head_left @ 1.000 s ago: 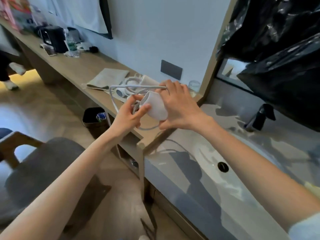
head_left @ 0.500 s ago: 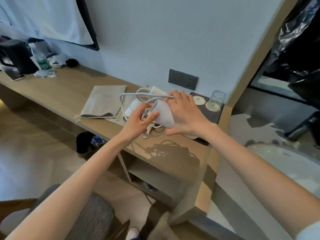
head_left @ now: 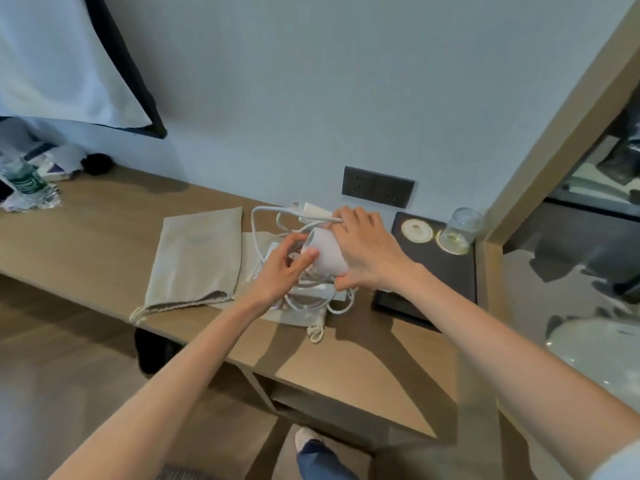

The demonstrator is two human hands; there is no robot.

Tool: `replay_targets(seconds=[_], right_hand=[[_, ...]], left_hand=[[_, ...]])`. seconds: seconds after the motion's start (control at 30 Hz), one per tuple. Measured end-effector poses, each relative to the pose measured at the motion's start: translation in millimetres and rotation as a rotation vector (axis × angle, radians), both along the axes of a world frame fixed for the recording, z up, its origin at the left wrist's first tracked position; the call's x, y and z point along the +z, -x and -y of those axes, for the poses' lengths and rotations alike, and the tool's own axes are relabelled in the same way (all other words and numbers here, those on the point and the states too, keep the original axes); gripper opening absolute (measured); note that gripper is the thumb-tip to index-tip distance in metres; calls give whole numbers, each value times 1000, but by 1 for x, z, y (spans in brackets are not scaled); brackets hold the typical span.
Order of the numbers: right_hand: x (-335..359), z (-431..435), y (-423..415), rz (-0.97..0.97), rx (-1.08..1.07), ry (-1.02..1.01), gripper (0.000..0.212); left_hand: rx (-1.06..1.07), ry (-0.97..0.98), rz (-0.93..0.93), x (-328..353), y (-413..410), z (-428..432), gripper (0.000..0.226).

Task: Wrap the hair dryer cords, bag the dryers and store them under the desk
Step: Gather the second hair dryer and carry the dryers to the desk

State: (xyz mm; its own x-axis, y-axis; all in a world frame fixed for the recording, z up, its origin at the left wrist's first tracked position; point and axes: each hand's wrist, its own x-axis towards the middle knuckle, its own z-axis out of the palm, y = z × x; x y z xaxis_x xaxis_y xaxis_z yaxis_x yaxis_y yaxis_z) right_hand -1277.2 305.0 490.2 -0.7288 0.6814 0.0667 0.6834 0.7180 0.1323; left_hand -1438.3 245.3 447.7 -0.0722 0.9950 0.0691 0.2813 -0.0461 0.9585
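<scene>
A flat beige bag (head_left: 197, 258) lies at the front edge of the desk (head_left: 86, 244), left of the hands. A second bag (head_left: 298, 315) lies under the loose coils of the white cord (head_left: 256, 230). At the right end of the desk, a black tray (head_left: 433, 271) carries a coaster (head_left: 417, 231) and a glass (head_left: 462, 226). A water bottle (head_left: 22, 181) stands at the far left end.

The white hair dryer (head_left: 325, 252) is held just above the second bag. The right hand (head_left: 367, 254) curls its fingers round the barrel, and its fingertips pin the cord beside the plug (head_left: 317, 211). The left hand (head_left: 280, 271) pinches the front rim with thumb and forefinger. Its other fingers are bent, but whether they touch the cord cannot be told.
</scene>
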Motion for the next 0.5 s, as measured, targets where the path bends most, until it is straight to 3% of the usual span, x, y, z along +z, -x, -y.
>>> replay_targets(seconds=[0.23, 0.5], right_hand=[[-42, -80, 36, -12, -7, 106, 89], [-98, -151, 41, -54, -138, 228, 87]], left_hand=[[35, 131, -5, -39, 33, -76, 18], [-35, 236, -131, -83, 37, -159, 37]])
